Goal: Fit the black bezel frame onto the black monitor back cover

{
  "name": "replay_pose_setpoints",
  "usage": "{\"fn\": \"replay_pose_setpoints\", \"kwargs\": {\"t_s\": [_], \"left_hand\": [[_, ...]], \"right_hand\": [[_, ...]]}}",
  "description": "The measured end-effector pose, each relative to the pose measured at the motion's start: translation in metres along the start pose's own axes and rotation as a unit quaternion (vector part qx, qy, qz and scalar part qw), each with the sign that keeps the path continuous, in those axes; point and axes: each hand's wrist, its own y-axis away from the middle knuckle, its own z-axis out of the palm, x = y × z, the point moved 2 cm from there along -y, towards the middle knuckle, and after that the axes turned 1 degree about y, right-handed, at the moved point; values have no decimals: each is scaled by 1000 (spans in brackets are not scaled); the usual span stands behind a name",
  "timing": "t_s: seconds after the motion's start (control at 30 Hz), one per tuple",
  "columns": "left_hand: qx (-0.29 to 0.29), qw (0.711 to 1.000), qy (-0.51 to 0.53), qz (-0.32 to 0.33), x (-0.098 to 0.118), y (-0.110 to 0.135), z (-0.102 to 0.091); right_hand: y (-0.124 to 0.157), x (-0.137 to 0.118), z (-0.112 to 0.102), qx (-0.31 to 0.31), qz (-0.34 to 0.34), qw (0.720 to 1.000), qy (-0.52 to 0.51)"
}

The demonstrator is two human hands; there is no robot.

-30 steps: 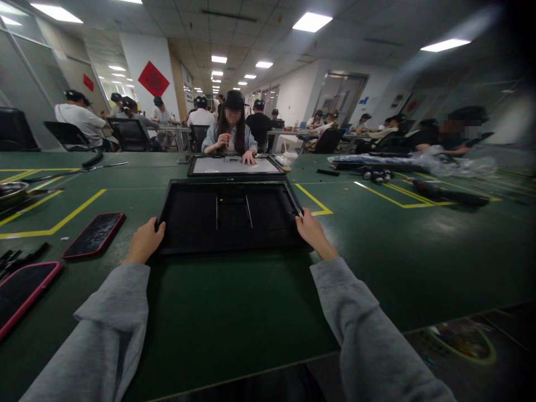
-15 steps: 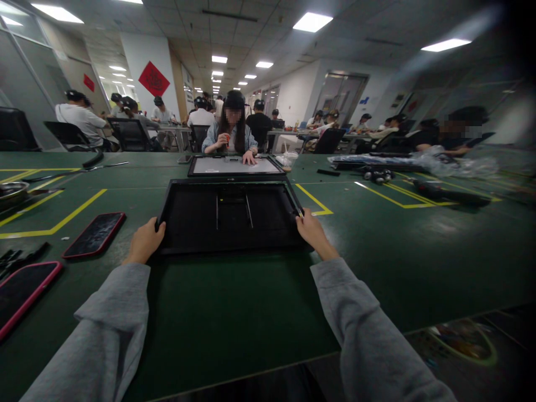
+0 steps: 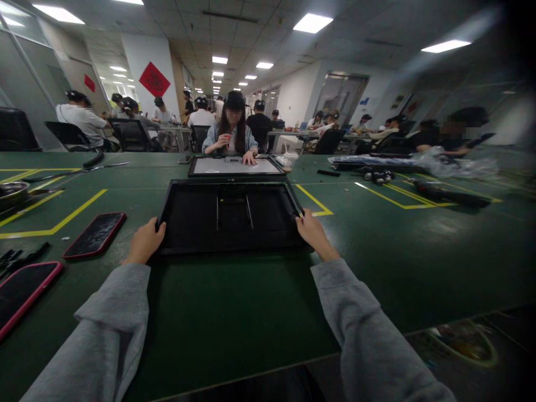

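Note:
A black monitor housing (image 3: 192,220), shallow and tray-like, lies open side up on the green table in front of me. Two thin metal strips run across the middle of its inside. My left hand (image 3: 146,240) is closed on its left edge, thumb over the rim. At the opposite edge, my right hand (image 3: 313,233) grips the rim too; a small pale thing shows by its fingers, too small to name. Just beyond lies a second monitor part, a grey panel in a black frame (image 3: 218,165), with a co-worker's hand (image 3: 250,158) flat on it.
Two phones in red-pink cases, one nearer (image 3: 25,296) and one farther (image 3: 95,234), lie to my left beside a metal bowl (image 3: 14,192). A plastic cup (image 3: 288,162) stands beyond the housing. Black tools (image 3: 450,194) and plastic wrap (image 3: 444,161) lie at right.

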Motion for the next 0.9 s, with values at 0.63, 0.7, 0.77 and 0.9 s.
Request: {"fn": "replay_pose_setpoints", "kwargs": {"t_s": [0.63,0.7,0.77,0.9], "left_hand": [[5,1000,1,12,0,-1,-2],[8,1000,2,12,-1,-2,-1],[11,1000,4,11,-2,-2,0],[16,1000,17,13,0,0,-2]], "right_hand": [[0,1,1,4,-2,1000,-3],[1,1,0,4,-2,1000,-10],[1,0,-1,5,-2,1000,-16],[2,0,-3,14,5,999,-39]]}}
